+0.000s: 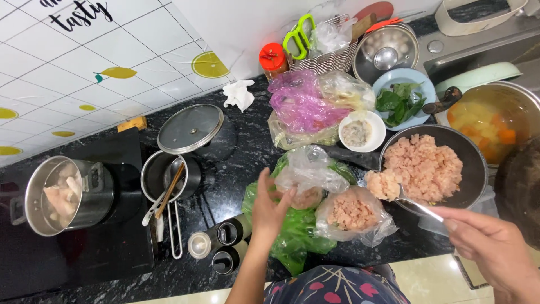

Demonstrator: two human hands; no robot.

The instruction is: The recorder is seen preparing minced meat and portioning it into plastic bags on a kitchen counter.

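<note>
- I look down from the head camera onto a black speckled counter (225,169) crowded with cooking things.
- My left hand (269,207) hovers over the counter with its fingers spread and loose, gripping nothing; the fingertips touch or nearly touch a small clear bag (311,175) with a little pink mince in it.
- That bag rests on a green plastic bag (292,236) lying on the counter just in front of me.
- My right hand (490,245) is closed around the handle of a metal spoon (419,207).
- The spoon carries a heaped lump of pink minced meat (383,184), held just over the left rim of a dark pan.
- The dark pan (472,169) sits on my right and is filled with more of the same mince.
- A second clear bag (353,217), holding a ball of mince, lies between my two hands, just below the spoon's load.
- Behind the bags are a small white bowl (360,133) of pale filling, a blue plate of green leaves (403,101) and a purple plastic bag (301,104).
- At far right a pot of yellow broth (490,124) holds orange carrot pieces.
- On my left, a steel pot (62,194) with pale meat pieces stands on a black cooktop (67,253).
- Beside it a small dark saucepan (166,177) holds chopsticks and a utensil, with a glass lid (190,128) lying just behind it.
</note>
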